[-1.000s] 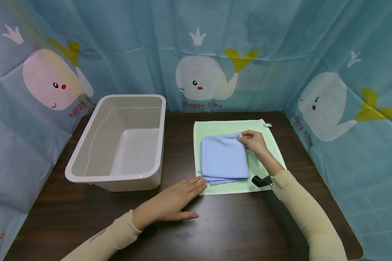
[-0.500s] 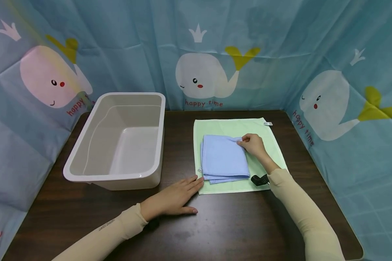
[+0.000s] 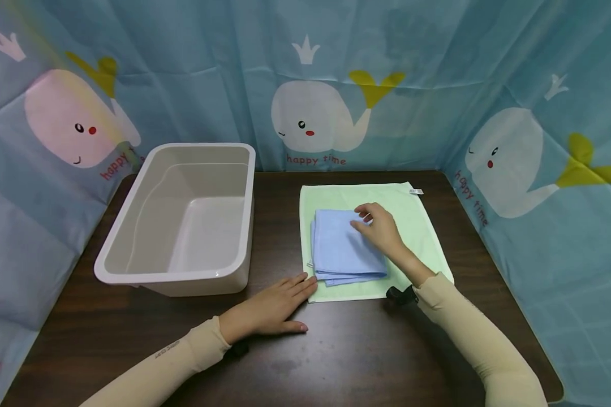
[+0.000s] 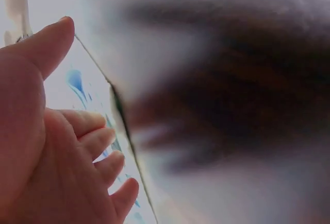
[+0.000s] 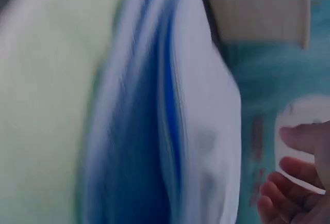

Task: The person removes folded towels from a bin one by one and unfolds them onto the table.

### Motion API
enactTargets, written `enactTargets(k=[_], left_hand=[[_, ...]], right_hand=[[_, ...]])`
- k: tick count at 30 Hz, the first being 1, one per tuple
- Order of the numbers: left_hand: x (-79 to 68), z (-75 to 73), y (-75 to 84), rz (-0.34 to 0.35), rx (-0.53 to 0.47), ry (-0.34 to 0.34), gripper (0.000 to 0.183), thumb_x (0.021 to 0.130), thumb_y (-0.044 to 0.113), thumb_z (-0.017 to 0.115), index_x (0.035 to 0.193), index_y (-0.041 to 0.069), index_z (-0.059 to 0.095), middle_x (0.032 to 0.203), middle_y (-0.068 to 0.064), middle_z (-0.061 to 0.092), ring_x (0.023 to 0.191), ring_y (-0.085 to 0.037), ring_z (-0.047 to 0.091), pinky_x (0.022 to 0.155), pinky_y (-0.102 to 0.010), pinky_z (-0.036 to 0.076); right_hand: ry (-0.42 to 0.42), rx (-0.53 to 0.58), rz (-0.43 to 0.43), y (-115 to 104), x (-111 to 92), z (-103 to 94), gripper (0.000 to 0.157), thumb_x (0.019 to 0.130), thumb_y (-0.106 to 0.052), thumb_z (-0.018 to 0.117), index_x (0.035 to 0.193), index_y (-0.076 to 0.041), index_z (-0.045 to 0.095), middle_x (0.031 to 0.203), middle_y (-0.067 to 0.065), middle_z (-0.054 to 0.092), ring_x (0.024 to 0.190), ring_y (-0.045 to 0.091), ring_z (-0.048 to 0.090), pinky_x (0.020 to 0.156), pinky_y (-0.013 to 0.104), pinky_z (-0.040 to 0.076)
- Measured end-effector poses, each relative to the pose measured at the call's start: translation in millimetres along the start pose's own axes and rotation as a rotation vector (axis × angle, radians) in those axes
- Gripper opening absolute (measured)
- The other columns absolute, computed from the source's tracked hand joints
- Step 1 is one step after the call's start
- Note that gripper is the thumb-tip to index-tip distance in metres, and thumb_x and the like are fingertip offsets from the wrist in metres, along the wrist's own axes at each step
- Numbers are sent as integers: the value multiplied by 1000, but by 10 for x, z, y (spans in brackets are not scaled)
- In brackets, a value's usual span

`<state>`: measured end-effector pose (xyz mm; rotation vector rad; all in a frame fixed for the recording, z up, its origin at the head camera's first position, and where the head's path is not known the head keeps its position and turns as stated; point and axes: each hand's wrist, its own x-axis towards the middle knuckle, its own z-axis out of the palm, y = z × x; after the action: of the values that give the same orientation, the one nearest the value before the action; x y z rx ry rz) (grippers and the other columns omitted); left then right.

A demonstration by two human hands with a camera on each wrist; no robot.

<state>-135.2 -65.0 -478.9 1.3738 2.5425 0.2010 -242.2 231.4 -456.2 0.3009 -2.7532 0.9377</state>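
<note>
A folded light blue towel lies in layers on a pale green towel, which is spread flat on the table. Over the blue towel's far right part hovers my right hand, fingers loosely bent, thumb and fingertips apart, holding nothing. The right wrist view shows that hand beside the blurred edges of the blue towel. My left hand rests palm down on the table, straight fingertips at the green towel's near left corner. In the left wrist view, that hand has its thumb spread.
A deep grey-white plastic basin stands on the left of the dark wooden table. A blue curtain printed with whales encloses the back and sides. A black device sits at my right wrist.
My right hand has let go of the blue towel's far right corner and moved left above it. The blue towel's top layer lies slightly shifted. The left hand has barely moved.
</note>
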Motion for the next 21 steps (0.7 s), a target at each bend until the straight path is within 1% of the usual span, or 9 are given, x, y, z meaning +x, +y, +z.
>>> enactTargets(k=[2,5,7,10,13,16,18,21], left_hand=[[2,-20,-4,6,10,21,85,89,61,47,152,12,17,160,-4,17,149,-25,16,118,-45,27],[13,-45,1,21,19,49,85,89,61,48,152,11,18,160,-4,19,149,-25,17,117,-45,27],[13,-56,12,29,24,53,85,89,60,48,152,11,19,160,-5,20,149,-25,18,117,-46,27],[0,-62,27,27,27,39,82,89,59,48,150,10,24,158,-5,24,147,-25,22,117,-45,28],[-26,-71,31,29,26,28,78,90,58,49,148,10,29,156,-5,29,146,-24,27,117,-44,29],[-40,-75,26,44,15,39,77,90,56,50,148,9,31,156,-5,31,145,-23,28,116,-42,30],[-40,-74,19,56,13,53,78,90,55,51,148,9,29,157,-6,29,146,-23,27,116,-43,31],[-35,-63,12,65,26,63,79,90,55,51,149,8,27,158,-6,26,146,-24,26,116,-43,30]], right_hand=[[-73,29,-79,-176,-87,102,36,83,-28,72,112,-8,65,105,10,66,93,24,62,80,38,53],[-184,29,-162,-371,-232,249,39,82,-32,72,115,-11,65,110,5,66,100,20,62,85,37,53],[-241,-3,-206,-420,-314,338,42,81,-34,73,116,-13,65,113,4,66,105,20,61,90,39,52],[-290,-72,-253,-427,-392,433,46,78,-36,75,117,-13,65,115,2,65,111,19,59,98,39,48],[-305,-146,-286,-405,-436,492,51,74,-38,78,117,-14,65,118,1,63,111,18,58,98,36,47],[-299,-182,-315,-409,-466,508,53,71,-38,80,117,-15,65,119,0,63,110,17,57,96,34,48],[-289,-199,-342,-415,-483,508,53,72,-38,80,117,-15,65,119,0,63,109,17,57,94,34,49],[-271,-232,-388,-425,-498,508,49,75,-38,78,116,-14,66,118,0,64,109,16,58,93,34,51]])
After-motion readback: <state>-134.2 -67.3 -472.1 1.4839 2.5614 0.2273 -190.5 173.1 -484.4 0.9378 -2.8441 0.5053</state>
